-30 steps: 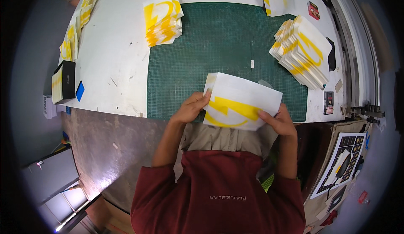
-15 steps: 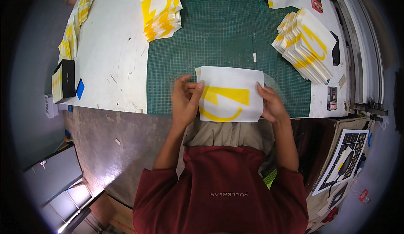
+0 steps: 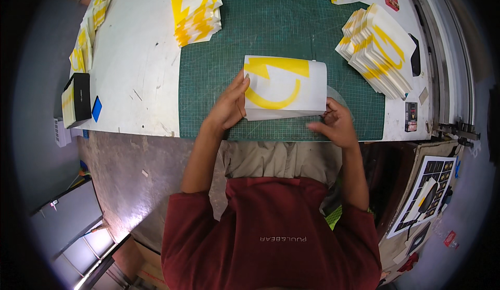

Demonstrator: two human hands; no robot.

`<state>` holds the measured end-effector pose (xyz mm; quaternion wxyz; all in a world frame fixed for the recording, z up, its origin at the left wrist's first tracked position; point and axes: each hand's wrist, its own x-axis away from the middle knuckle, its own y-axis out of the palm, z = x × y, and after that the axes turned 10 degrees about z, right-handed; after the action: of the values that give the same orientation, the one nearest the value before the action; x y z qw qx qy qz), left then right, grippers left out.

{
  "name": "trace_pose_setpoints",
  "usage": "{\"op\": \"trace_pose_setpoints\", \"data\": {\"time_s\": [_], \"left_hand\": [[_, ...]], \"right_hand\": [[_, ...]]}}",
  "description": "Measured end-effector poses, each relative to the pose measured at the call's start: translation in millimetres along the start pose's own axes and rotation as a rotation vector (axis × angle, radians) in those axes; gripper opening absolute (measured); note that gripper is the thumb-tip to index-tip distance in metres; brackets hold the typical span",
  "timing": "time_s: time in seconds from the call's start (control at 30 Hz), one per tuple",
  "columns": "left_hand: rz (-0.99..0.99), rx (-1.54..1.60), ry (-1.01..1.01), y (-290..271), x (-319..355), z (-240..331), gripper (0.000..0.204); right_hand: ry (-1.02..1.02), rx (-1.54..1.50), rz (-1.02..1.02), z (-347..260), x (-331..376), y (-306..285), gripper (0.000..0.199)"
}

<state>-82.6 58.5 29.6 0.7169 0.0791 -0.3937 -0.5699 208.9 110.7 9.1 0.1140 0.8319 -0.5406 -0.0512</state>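
Observation:
A white paper piece (image 3: 281, 84) with a bold yellow print lies in front of me over the green cutting mat (image 3: 250, 29). It looks folded or layered, with a second layer showing along its near edge. My left hand (image 3: 229, 102) grips its left edge, thumb on top and fingers mostly hidden beneath. At the near right corner is my right hand (image 3: 338, 123), its thumb stretched out to the left, apart from the curled fingers, which touch or nearly touch the corner. Beside that hand, a clear, rounded sheet (image 3: 341, 100) lies partly hidden on the mat.
Similar printed pieces form a stack (image 3: 377, 53) on the right and another stack (image 3: 197, 14) at the far left of the mat. A black box (image 3: 80, 94), a blue card (image 3: 97, 108) and a small dark box (image 3: 411, 117) sit on the white table (image 3: 135, 71).
The paper piece has moved away from me, and its print now sits nearer its far edge. My left hand slid down its left side; my right hand shifted to the near corner, thumb spreading.

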Motion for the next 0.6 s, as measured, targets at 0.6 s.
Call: {"op": "trace_pose_setpoints", "data": {"time_s": [0.6], "left_hand": [[0.061, -1.723, 1.058, 14, 35, -75, 0.053]], "right_hand": [[-0.497, 1.019, 0.349, -12, 8, 36, 0.036]]}}
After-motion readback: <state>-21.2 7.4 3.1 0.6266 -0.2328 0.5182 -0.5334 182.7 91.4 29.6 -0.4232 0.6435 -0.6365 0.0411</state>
